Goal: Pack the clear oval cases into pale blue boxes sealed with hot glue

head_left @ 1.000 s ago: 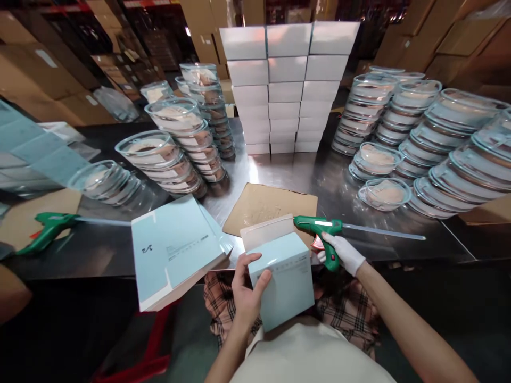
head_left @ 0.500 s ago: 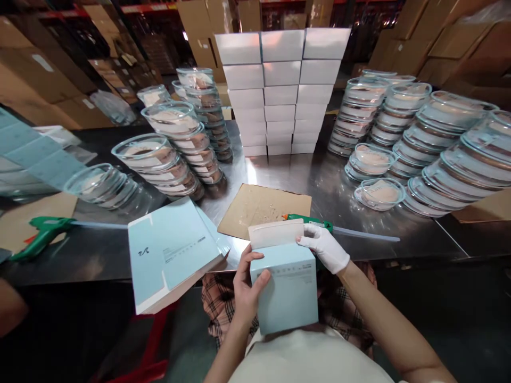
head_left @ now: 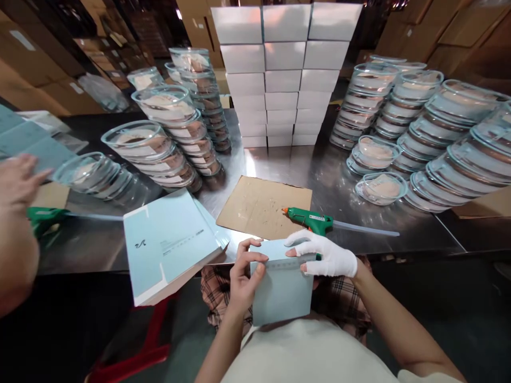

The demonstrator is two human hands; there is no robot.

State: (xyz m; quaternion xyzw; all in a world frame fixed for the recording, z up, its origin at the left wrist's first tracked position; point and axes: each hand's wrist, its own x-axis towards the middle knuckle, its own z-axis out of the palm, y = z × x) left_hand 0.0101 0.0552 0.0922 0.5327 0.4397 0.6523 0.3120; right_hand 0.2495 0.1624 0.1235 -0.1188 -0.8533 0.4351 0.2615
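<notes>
A light blue cardboard box point(head_left: 282, 295) with small print stands close to my body, below the table's front edge. My left hand point(head_left: 246, 274), bare, grips its left side, thumb on the near face and fingers over the top edge. Across the top right corner lies my right hand point(head_left: 317, 254), in a white glove with bare fingertips; its fingers are bent and pressed on the box. The top flap is folded down, partly hidden by both hands. Just beyond, a green glue gun point(head_left: 309, 219) with a long clear glue stick rests partly on a brown cardboard sheet point(head_left: 263, 205).
Flat blue cartons point(head_left: 167, 244) are piled at the left. White boxes point(head_left: 281, 80) stand stacked at the back, between stacks of round clear containers point(head_left: 423, 133). A co-worker's hand point(head_left: 18, 181) is at far left, near another green glue gun point(head_left: 46, 218).
The white inner flap that stood up has been folded down out of sight. My right hand has moved from the flap onto the box top. A co-worker's hand has come in at left.
</notes>
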